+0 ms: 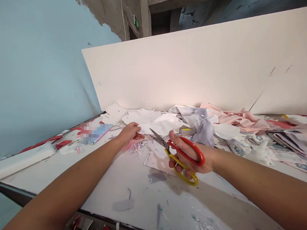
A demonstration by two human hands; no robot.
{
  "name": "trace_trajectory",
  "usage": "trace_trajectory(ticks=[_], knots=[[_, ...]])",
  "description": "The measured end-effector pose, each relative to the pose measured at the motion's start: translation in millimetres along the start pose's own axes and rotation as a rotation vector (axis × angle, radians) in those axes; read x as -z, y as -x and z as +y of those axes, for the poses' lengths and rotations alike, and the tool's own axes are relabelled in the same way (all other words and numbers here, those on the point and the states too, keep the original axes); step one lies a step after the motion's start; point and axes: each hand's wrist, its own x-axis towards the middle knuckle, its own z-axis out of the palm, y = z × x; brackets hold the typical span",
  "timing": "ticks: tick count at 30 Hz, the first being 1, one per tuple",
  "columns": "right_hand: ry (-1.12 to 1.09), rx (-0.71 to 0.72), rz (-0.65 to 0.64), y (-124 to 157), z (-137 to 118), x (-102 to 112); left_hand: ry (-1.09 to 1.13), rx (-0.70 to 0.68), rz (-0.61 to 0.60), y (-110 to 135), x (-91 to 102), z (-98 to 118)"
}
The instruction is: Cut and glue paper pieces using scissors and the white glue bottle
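My right hand (192, 157) is closed round a pair of scissors (178, 154) with one red and one yellow handle loop. The short metal blades point left and up, slightly apart, over a litter of paper and fabric scraps (141, 148). My left hand (129, 132) is closed in a pinch on a pale piece among those scraps, just left of the blade tips. A pink scrap (127, 146) lies under that hand.
A white table (179, 205) holds heaps of white paper (165, 122), grey and pink fabric (235, 119) along a tall white board (210, 63). A blurred flat object (93, 132) lies at the left. A white roll (14, 162) rests by the table's left edge, near a blue wall.
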Motion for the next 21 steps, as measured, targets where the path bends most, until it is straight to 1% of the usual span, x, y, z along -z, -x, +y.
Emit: trace_trajectory(ticks=[5, 13, 19, 21], knots=[[-0.057, -0.061, -0.033, -7, -3, -3, 0.054, -0.017, 0.034, 3, -4.3, 4], [-0.248, -0.059, -0.055, -25, -15, -7, 0.166, 0.024, 0.037, 5, -11.1, 5], [-0.252, -0.063, -0.172, -33, -25, -4, 0.197, 0.038, 0.053, 5, -11.5, 6], [-0.247, -0.054, -0.191, -35, -26, -5, 0.204, 0.041, 0.050, 6, -12.0, 7]])
